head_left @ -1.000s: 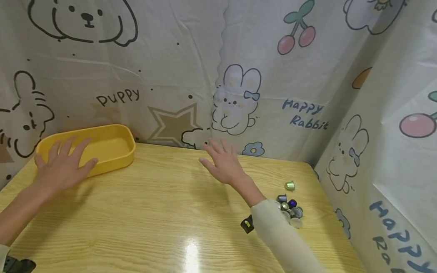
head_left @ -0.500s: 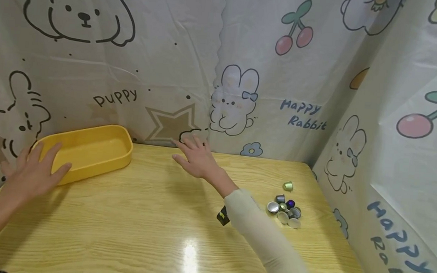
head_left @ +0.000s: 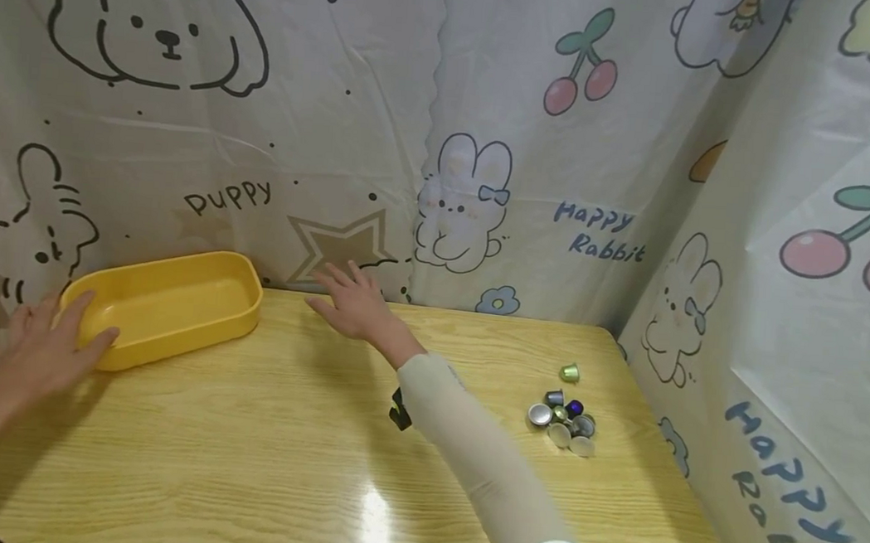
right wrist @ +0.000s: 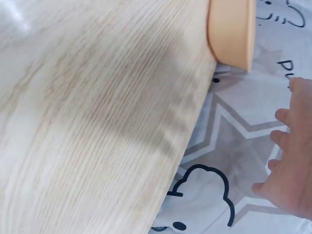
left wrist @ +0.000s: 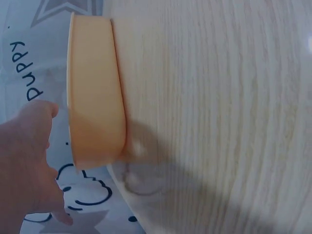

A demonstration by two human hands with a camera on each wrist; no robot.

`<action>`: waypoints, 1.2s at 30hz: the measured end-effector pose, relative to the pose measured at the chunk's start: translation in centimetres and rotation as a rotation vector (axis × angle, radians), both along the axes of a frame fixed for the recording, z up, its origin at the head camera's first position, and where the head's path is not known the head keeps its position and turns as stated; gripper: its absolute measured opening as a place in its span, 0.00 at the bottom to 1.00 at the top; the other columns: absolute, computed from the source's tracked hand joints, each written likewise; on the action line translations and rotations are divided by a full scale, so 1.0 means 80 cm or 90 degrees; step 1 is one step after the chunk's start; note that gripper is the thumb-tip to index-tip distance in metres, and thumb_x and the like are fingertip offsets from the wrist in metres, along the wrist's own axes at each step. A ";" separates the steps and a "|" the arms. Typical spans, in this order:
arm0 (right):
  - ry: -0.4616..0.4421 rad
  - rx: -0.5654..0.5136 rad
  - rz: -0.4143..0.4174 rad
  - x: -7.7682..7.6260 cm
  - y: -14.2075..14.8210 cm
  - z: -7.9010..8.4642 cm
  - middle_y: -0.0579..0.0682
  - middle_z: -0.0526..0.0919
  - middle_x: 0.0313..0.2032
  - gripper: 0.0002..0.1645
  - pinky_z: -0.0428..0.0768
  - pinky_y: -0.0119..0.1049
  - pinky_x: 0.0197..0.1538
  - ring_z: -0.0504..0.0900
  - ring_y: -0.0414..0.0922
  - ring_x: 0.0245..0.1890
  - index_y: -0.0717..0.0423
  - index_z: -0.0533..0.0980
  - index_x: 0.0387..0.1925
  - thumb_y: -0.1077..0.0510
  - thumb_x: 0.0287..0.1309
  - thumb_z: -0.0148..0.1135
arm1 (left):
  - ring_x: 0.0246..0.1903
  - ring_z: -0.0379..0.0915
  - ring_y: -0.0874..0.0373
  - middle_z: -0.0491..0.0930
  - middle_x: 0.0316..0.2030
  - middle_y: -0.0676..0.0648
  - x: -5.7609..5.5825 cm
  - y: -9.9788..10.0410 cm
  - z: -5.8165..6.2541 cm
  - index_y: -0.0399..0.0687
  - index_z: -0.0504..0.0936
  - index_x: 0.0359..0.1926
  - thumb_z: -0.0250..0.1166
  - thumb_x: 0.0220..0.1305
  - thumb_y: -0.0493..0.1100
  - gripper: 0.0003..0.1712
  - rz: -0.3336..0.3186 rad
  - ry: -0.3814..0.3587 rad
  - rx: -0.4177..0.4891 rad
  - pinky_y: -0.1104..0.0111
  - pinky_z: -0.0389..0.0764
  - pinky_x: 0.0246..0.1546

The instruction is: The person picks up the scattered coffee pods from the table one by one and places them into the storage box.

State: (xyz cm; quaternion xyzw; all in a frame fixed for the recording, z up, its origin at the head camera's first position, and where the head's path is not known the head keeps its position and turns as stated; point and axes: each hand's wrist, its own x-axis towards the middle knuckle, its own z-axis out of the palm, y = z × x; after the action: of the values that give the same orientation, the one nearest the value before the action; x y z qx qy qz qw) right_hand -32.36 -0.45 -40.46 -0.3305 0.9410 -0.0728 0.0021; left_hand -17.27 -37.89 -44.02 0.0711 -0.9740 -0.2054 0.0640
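Observation:
A yellow tray [head_left: 184,339] stands at the back left of the table, nothing inside it. My left hand [head_left: 39,359] is at its left end, fingers spread, with the thumb and forefinger overlapping the rim in the head view. In the left wrist view the left hand [left wrist: 29,161] shows beside the tray's outer wall [left wrist: 95,92]. My right hand [head_left: 356,307] hovers over the back edge of the table, right of the tray, fingers spread and holding nothing. From the right wrist, that hand [right wrist: 295,151] appears apart from the tray [right wrist: 231,31].
Several coffee capsules lie in a cluster at the right, among them a silver one [head_left: 540,414] and a purple one [head_left: 574,408]. A green capsule [head_left: 569,373] lies behind them. A printed curtain [head_left: 325,115] hangs along the table's back and right side.
My right hand has moved left toward the tray, uncovering the capsule cluster. The left hand has shifted left, from over the tray to its left end. The tray has stayed in place.

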 end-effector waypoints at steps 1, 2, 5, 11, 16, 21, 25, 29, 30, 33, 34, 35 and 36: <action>-0.001 -0.001 -0.004 -0.002 -0.005 -0.001 0.46 0.50 0.78 0.37 0.49 0.60 0.72 0.41 0.54 0.77 0.38 0.55 0.78 0.32 0.75 0.33 | 0.66 0.21 0.17 0.29 0.70 0.19 0.001 -0.002 -0.001 0.36 0.35 0.77 0.39 0.74 0.69 0.51 0.003 -0.003 0.004 0.21 0.30 0.53; -0.002 0.001 -0.008 -0.003 -0.010 -0.002 0.45 0.51 0.78 0.37 0.49 0.59 0.72 0.41 0.53 0.77 0.38 0.55 0.78 0.32 0.75 0.33 | 0.66 0.20 0.17 0.29 0.70 0.20 0.002 -0.005 -0.002 0.36 0.35 0.77 0.39 0.73 0.69 0.51 0.008 -0.007 0.004 0.22 0.29 0.54; -0.006 0.011 -0.014 -0.005 -0.025 -0.004 0.44 0.52 0.77 0.38 0.48 0.58 0.72 0.41 0.52 0.77 0.38 0.54 0.78 0.31 0.74 0.32 | 0.66 0.19 0.17 0.27 0.71 0.22 0.005 -0.011 -0.007 0.37 0.34 0.77 0.39 0.72 0.71 0.53 0.016 -0.021 0.005 0.22 0.25 0.53; -0.032 0.022 -0.017 -0.004 -0.052 -0.005 0.42 0.49 0.78 0.39 0.43 0.56 0.74 0.37 0.50 0.78 0.37 0.52 0.79 0.29 0.73 0.30 | 0.66 0.15 0.18 0.24 0.71 0.22 0.006 -0.017 -0.012 0.36 0.32 0.77 0.39 0.71 0.73 0.55 0.019 -0.041 0.015 0.22 0.21 0.52; -0.024 0.050 -0.025 -0.004 -0.070 -0.012 0.42 0.48 0.78 0.41 0.42 0.55 0.74 0.37 0.51 0.78 0.34 0.51 0.79 0.27 0.71 0.26 | 0.66 0.14 0.18 0.25 0.70 0.20 0.006 -0.016 -0.006 0.36 0.29 0.76 0.37 0.71 0.74 0.56 0.026 -0.054 0.003 0.23 0.20 0.52; 0.009 0.085 -0.036 -0.007 -0.086 -0.019 0.42 0.48 0.78 0.42 0.43 0.55 0.74 0.38 0.53 0.77 0.34 0.48 0.79 0.26 0.71 0.23 | 0.66 0.14 0.18 0.27 0.70 0.20 0.008 -0.015 0.000 0.37 0.28 0.76 0.36 0.71 0.74 0.56 0.032 -0.051 -0.004 0.23 0.20 0.52; 0.007 0.098 -0.041 -0.006 -0.100 -0.019 0.39 0.46 0.78 0.42 0.43 0.54 0.74 0.37 0.53 0.77 0.32 0.44 0.80 0.25 0.70 0.21 | 0.65 0.14 0.17 0.28 0.70 0.19 0.009 -0.020 -0.002 0.38 0.28 0.76 0.36 0.70 0.74 0.56 0.036 -0.051 -0.006 0.23 0.20 0.52; -0.003 0.117 -0.040 -0.001 -0.114 -0.021 0.36 0.44 0.78 0.43 0.43 0.53 0.74 0.38 0.51 0.78 0.32 0.40 0.80 0.25 0.69 0.19 | 0.65 0.13 0.17 0.27 0.69 0.19 0.011 -0.023 -0.007 0.36 0.28 0.76 0.36 0.70 0.74 0.56 0.034 -0.062 -0.007 0.23 0.19 0.51; -0.001 0.120 -0.040 0.001 -0.116 -0.022 0.35 0.44 0.78 0.42 0.44 0.53 0.74 0.38 0.50 0.78 0.32 0.39 0.80 0.25 0.69 0.19 | 0.64 0.12 0.17 0.26 0.69 0.19 0.011 -0.024 -0.008 0.35 0.28 0.75 0.36 0.70 0.74 0.56 0.033 -0.065 -0.006 0.23 0.19 0.51; 0.007 0.141 -0.051 0.000 -0.123 -0.025 0.34 0.44 0.78 0.42 0.44 0.53 0.74 0.38 0.47 0.78 0.31 0.40 0.80 0.26 0.70 0.18 | 0.64 0.13 0.16 0.26 0.70 0.19 0.010 -0.024 -0.011 0.35 0.28 0.75 0.35 0.70 0.74 0.57 0.028 -0.071 -0.003 0.23 0.18 0.50; 0.008 0.150 -0.056 0.000 -0.124 -0.026 0.34 0.44 0.78 0.42 0.44 0.53 0.74 0.38 0.46 0.78 0.31 0.40 0.80 0.26 0.70 0.18 | 0.64 0.13 0.16 0.26 0.70 0.19 0.008 -0.025 -0.012 0.34 0.28 0.75 0.35 0.70 0.74 0.57 0.026 -0.072 -0.001 0.23 0.18 0.50; 0.010 0.158 -0.061 -0.001 -0.125 -0.026 0.33 0.44 0.78 0.41 0.43 0.53 0.74 0.37 0.45 0.78 0.31 0.41 0.80 0.26 0.70 0.18 | 0.64 0.13 0.16 0.26 0.70 0.19 0.006 -0.025 -0.014 0.34 0.28 0.75 0.35 0.70 0.74 0.57 0.024 -0.071 0.001 0.23 0.18 0.50; 0.015 0.167 -0.064 -0.002 -0.126 -0.027 0.33 0.44 0.78 0.41 0.44 0.52 0.74 0.37 0.45 0.77 0.31 0.41 0.80 0.26 0.70 0.18 | 0.64 0.14 0.16 0.26 0.70 0.19 0.004 -0.026 -0.016 0.33 0.27 0.75 0.35 0.70 0.74 0.57 0.023 -0.071 0.003 0.22 0.18 0.49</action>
State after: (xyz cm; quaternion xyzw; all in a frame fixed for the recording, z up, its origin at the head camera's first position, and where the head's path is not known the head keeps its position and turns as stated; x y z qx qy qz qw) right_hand -32.53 -10.53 -42.64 -0.2804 0.9578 0.0546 0.0306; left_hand -16.92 -39.95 -45.27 0.1005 -0.9741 -0.2021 0.0131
